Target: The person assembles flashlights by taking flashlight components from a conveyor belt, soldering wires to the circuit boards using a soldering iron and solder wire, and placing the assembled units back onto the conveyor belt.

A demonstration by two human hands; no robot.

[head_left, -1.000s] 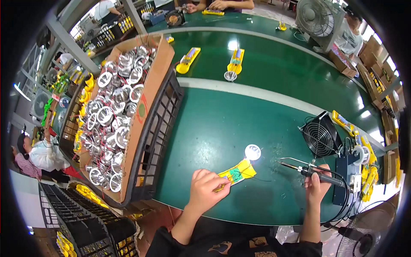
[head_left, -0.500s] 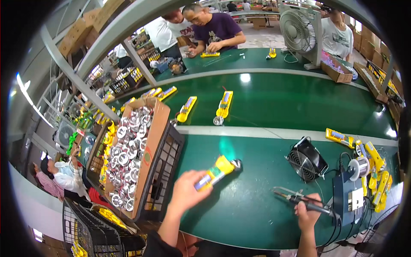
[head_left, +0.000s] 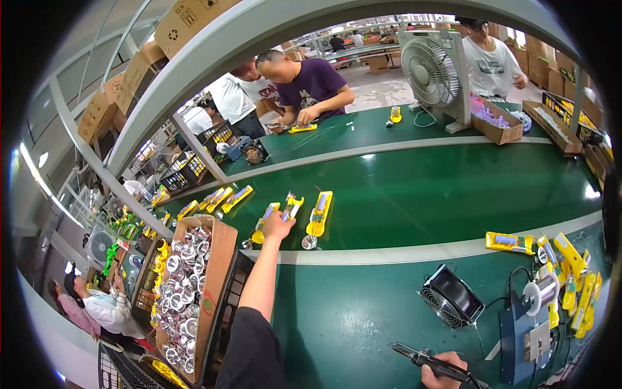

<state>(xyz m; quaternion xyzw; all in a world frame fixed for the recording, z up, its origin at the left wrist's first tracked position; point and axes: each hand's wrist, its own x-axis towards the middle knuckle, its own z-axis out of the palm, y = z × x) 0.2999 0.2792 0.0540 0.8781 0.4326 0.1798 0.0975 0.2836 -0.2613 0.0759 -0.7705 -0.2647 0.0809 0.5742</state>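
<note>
My left hand [head_left: 278, 227] reaches out over the green conveyor belt [head_left: 402, 194], closed on a yellow flashlight housing [head_left: 295, 203] with a lilac battery and a small green board inside. Just left of that hand, partly covered by it, lies a second yellow housing [head_left: 260, 233]. To its right rests a third yellow housing [head_left: 319, 214], a round silver lamp head wired at its near end. Low at the front edge, my right hand [head_left: 443, 372] is wrapped round a soldering iron [head_left: 424, 361], its tip pointing left over the green worktable [head_left: 343, 305].
A carton of silver lamp heads [head_left: 188, 285] stands on the left beside a black crate [head_left: 236, 279]. At right are a small black fan [head_left: 451, 295], a blue soldering station [head_left: 518, 343], a solder spool [head_left: 540, 293] and several yellow housings [head_left: 583, 298]. People work beyond the belt.
My left hand has carried the yellow flashlight housing from above the worktable forward onto the belt, beside the others. My right hand, with the soldering iron, is lower in view. The view has shifted.
</note>
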